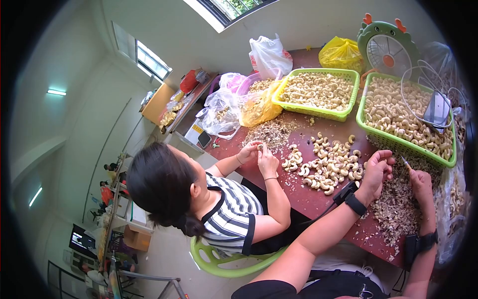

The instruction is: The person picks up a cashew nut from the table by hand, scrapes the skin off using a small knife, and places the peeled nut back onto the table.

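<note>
My left hand [376,175] is over the near side of the table, just below the right-hand green basket. Its fingers are curled, and what they hold, if anything, is too small to make out. To its right, my right hand [422,185] grips a small knife [407,163], its thin blade pointing up and left toward the left hand. Beneath both hands spreads a heap of brown skin crumbs [396,209]. Loose cashew nuts [331,164] lie on the red table [286,187] left of my left hand.
A green basket [450,159] full of cashews stands ahead, with a white device and cable on it. Another yellow-green basket [338,115] is beside it. A co-worker [231,214] sits at left, handling something small. Plastic bags [271,55] and a fan [388,50] line the back.
</note>
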The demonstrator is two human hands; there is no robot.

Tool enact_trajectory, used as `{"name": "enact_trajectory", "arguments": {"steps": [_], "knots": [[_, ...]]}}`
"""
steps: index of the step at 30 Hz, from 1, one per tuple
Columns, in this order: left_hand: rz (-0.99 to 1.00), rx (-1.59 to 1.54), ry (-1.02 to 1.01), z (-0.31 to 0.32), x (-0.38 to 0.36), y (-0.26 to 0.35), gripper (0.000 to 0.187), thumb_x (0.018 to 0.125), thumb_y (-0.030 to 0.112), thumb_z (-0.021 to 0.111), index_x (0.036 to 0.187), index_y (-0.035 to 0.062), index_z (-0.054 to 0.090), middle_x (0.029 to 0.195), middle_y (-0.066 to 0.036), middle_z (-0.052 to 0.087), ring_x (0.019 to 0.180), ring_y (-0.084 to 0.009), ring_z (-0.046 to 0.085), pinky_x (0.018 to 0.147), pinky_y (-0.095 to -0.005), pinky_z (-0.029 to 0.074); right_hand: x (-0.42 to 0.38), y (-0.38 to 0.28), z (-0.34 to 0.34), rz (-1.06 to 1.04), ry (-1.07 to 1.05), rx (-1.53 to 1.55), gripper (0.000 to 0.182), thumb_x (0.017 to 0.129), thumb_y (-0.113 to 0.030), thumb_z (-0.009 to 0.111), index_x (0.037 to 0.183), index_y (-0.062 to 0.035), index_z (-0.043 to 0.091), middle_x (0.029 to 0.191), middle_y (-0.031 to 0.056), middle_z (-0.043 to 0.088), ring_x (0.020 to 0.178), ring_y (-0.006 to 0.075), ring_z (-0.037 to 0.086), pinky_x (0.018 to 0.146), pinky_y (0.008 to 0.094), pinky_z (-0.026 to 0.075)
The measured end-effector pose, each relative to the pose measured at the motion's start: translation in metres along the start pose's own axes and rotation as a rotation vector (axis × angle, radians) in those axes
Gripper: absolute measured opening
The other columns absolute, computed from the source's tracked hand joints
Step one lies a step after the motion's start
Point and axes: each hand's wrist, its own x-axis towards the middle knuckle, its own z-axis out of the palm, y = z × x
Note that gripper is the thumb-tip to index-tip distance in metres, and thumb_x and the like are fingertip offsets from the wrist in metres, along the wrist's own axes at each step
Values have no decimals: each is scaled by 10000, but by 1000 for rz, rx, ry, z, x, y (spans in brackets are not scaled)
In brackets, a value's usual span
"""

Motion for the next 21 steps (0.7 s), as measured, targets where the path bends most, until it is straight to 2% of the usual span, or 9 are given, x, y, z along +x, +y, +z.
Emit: {"name": "enact_trajectory", "arguments": {"steps": [4, 8, 11, 13, 14, 16, 21], "knots": [[-25, 8, -43, -3, -2, 6, 213, 778, 34, 443, 989, 57, 448, 732, -1, 473, 509, -46, 405, 399, -188, 353, 0, -2, 0, 8, -10, 11, 446, 829, -352, 476, 503, -47, 467, 421, -45, 366, 375, 51, 327, 373, 213, 241], [-26, -13, 2, -6, 0, 5, 196, 785, 57, 470, 980, 62, 446, 699, 15, 461, 485, -40, 383, 379, -188, 338, -1, -1, 1, -9, 6, -19, 448, 830, -346, 474, 497, -47, 461, 418, -45, 358, 377, 51, 326, 375, 215, 240], [15, -26, 35, -6, 3, 3, 245, 762, 9, 440, 1002, 60, 443, 757, -1, 466, 544, -55, 419, 428, -191, 371, -1, -3, 0, -14, 7, -35, 445, 830, -338, 471, 493, -48, 460, 417, -47, 355, 378, 51, 326, 377, 216, 240], [63, -26, 117, -2, 2, 4, 347, 716, -68, 383, 1038, 50, 432, 842, -29, 463, 650, -92, 467, 529, -209, 431, -1, -5, 0, -14, 5, -40, 443, 831, -333, 469, 492, -49, 459, 416, -48, 354, 378, 51, 326, 378, 217, 240], [64, -26, 116, -2, 2, 4, 347, 716, -68, 383, 1038, 50, 432, 842, -29, 463, 650, -92, 467, 529, -209, 431, -1, -6, 0, -13, 8, -48, 441, 832, -330, 467, 493, -48, 461, 415, -48, 353, 378, 51, 326, 379, 218, 241], [98, -8, 99, -3, 3, 4, 449, 664, -128, 326, 1077, 30, 406, 926, -65, 455, 769, -145, 499, 645, -250, 469, -1, -5, 0, -13, 11, -56, 439, 833, -326, 465, 494, -48, 462, 415, -48, 353, 378, 51, 326, 379, 220, 241], [91, -31, 69, -2, 3, 5, 457, 674, -143, 317, 1105, 4, 358, 965, -106, 465, 835, -191, 526, 701, -284, 489, -1, -3, 0, -26, 24, -50, 442, 832, -328, 465, 491, -48, 458, 418, -44, 358, 380, 53, 330, 380, 224, 245]]}}
